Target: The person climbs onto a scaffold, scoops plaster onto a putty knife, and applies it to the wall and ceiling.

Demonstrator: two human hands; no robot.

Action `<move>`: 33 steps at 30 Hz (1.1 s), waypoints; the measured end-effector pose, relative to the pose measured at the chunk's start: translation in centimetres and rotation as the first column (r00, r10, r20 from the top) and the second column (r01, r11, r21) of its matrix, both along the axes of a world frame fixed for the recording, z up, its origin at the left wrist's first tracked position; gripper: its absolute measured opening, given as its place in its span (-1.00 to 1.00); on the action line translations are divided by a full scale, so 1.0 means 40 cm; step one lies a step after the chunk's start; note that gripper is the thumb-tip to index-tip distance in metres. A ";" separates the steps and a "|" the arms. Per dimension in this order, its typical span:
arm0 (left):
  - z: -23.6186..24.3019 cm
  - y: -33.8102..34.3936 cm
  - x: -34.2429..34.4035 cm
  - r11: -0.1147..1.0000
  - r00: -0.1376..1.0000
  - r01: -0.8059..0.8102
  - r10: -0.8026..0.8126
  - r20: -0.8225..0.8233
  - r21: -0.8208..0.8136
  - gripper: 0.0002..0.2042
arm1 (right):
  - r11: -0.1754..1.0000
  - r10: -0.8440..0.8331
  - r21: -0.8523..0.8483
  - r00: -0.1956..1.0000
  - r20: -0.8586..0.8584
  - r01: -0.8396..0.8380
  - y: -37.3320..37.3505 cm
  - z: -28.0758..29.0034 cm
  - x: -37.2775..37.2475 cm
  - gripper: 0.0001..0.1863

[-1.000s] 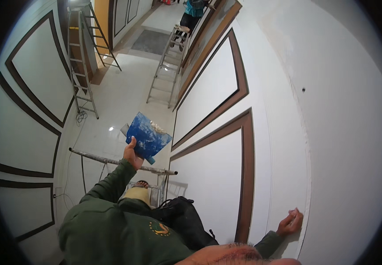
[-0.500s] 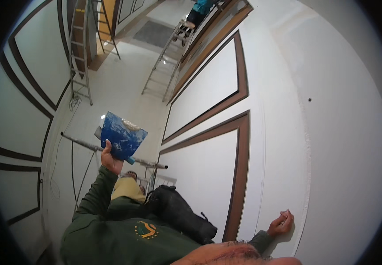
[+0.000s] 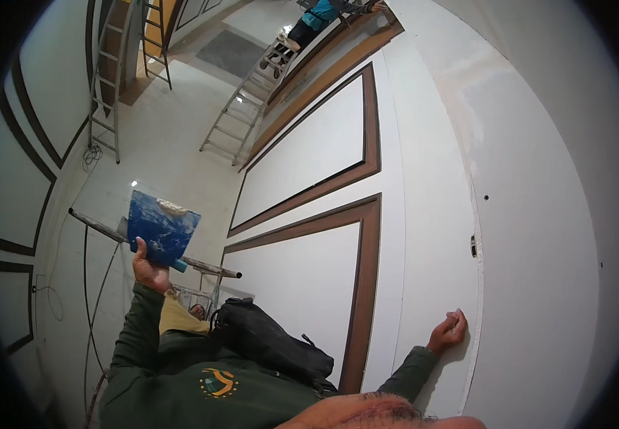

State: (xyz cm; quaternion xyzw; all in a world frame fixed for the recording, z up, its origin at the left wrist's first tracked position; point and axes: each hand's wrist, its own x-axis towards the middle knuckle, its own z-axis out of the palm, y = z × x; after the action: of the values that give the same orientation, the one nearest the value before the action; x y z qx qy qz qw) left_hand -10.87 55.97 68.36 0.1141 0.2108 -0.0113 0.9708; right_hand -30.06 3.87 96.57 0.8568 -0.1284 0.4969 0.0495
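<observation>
Curled right hand (image 3: 448,332) rose, contents unclear; left hand (image 3: 150,272) holds board (image 3: 158,234) bearing paste (image 3: 172,207); black bag (image 3: 270,339) hides its contents.

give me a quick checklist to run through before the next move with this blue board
1. Left hand has the blue board: ok, thumb across its face.
2. Pale lump on the board: ok, at the upper edge.
3. Right hand empty: cannot tell, the fingers are curled beside the wall.
4. Black bag apart from the board: ok, it lies across the person's front.
5. Footing: cannot tell, a foot shows but not clearly what bears it.
6. Co-worker away from both hands: ok, by a ladder farther along.
</observation>
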 end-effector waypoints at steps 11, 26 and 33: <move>-0.028 -0.001 0.021 0.996 0.998 -0.034 0.029 0.060 0.082 -0.53 | 0.965 -0.187 -0.186 0.982 -0.006 0.183 -0.055 -0.073 -0.020 -0.83; -0.009 -0.023 0.017 0.987 0.996 -0.083 0.077 0.046 0.134 -0.51 | 0.952 -0.255 -0.161 0.966 0.047 0.259 -0.180 -0.118 0.003 -0.84; -0.032 -0.022 0.023 0.983 0.992 -0.123 0.122 0.014 0.135 -0.53 | 0.921 -0.245 -0.299 0.968 0.051 0.249 -0.224 -0.141 0.001 -0.83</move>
State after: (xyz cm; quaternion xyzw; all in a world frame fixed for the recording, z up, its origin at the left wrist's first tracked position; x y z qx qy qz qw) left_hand -9.95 55.10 67.06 0.1667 0.2150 0.0631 0.9602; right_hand -30.02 -5.10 90.93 0.8128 -0.1578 0.5060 0.2417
